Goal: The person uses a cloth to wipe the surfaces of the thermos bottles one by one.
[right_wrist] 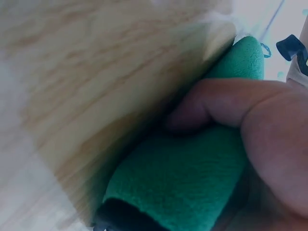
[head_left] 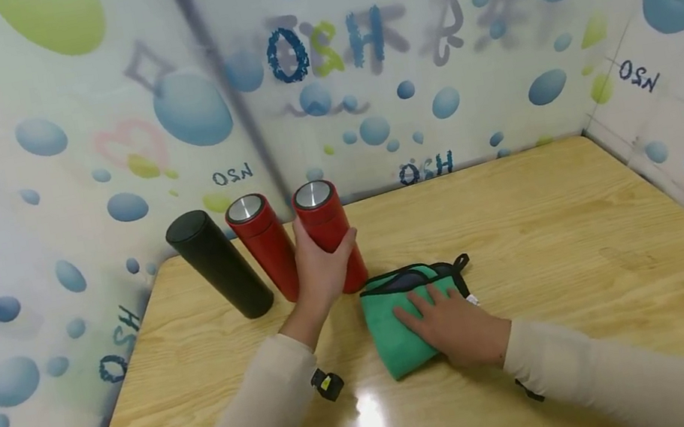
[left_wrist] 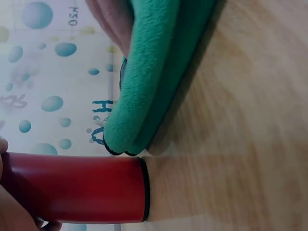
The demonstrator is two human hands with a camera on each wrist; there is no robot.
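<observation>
The left hand (head_left: 321, 263) is wrapped around the right-hand red flask (head_left: 324, 218), which stands upright on the wooden tabletop (head_left: 592, 230). The right hand (head_left: 454, 327) holds a folded green cloth (head_left: 399, 341) just beside that flask, fingers spread over its top. Only the head view gives the whole row: a second red flask (head_left: 267, 246) left of the gripped one, then a black flask (head_left: 221, 265), both upright; it also shows the red flasks' silvery lid tops, the cloth's black trim and the small black loop (head_left: 462, 261) at its far right corner. The left wrist view alone reveals the black ring (left_wrist: 145, 189) round the held flask's base and the cloth's fuzzy, layered edge. The right wrist view adds the thumb, bent against the cloth's side close to the tabletop. A white tag (head_left: 472, 299) on the cloth is too small to read. The patterned wall (head_left: 490, 118) carries blue and green lettering that looks like "H2O" reversed; the flasks' visible sides show no readable brand.
</observation>
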